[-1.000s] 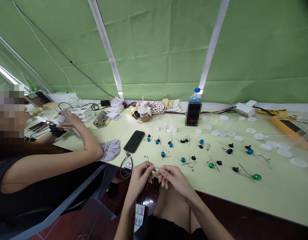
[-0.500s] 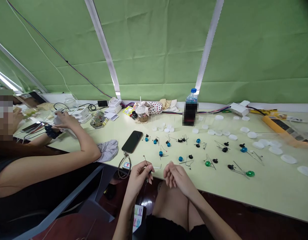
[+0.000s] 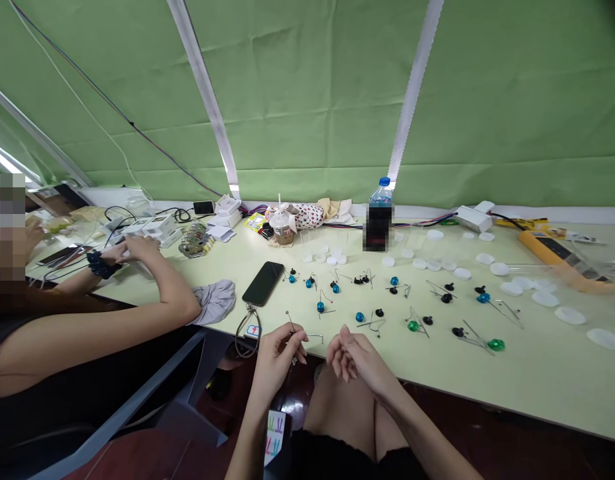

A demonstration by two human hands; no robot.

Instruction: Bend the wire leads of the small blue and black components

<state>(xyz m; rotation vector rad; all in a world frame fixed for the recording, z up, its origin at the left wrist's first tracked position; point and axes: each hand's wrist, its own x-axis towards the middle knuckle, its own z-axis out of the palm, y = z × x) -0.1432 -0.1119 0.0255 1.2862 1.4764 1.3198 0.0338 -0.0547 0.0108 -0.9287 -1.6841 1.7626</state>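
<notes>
At the near table edge, my left hand point(image 3: 282, 347) pinches a thin bent metal wire point(image 3: 314, 335) between thumb and fingers. One end of the wire juts right, and a thin stem with a small tip rises above the fingers. My right hand point(image 3: 350, 353) is just to the right, curled with the thumb against the index finger; whatever it may hold is hidden. On the table beyond lie several small sets of bent wires with blue balls point(image 3: 320, 307), black knobs point(image 3: 380, 312) and green balls point(image 3: 496, 345).
A black phone point(image 3: 263, 283) with a strap lies left of the sets. Clear cylinders with white round discs point(image 3: 570, 315) stand behind and right. A bottle point(image 3: 380, 227), a drink cup point(image 3: 283, 230) and an orange power strip point(image 3: 562, 260) line the back. A co-worker's arm point(image 3: 152, 287) rests at left.
My hands have barely moved; the left still pinches the wire. The view has shifted slightly. At left, the co-worker's hand has lowered toward the table.
</notes>
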